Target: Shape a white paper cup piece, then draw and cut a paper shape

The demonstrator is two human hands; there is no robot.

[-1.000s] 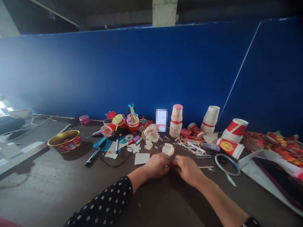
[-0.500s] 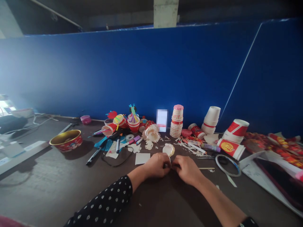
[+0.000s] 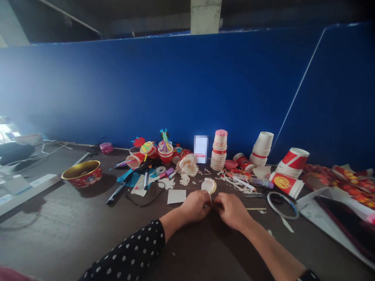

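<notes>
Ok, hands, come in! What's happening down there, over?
Left hand, right hand: fingers curled, grips hidden. Frilly white piece beside them. Paper scraps behind.

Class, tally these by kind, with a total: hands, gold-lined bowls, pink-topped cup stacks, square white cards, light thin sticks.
Hands: 2 (left hand, right hand)
Gold-lined bowl: 1
Pink-topped cup stack: 1
Square white card: 1
Light thin stick: 1
Total: 6

Both forearms reach in from below, angled toward each other. Left hand [image 3: 197,206] and right hand [image 3: 230,208] nearly meet, fingertips just apart. Fingers curled on both, thumbs tucked close in, backs of hands up. Left wrist sits left of its fingers, dotted black sleeve up the forearm. Right forearm bare, dark cuff further back.
</notes>
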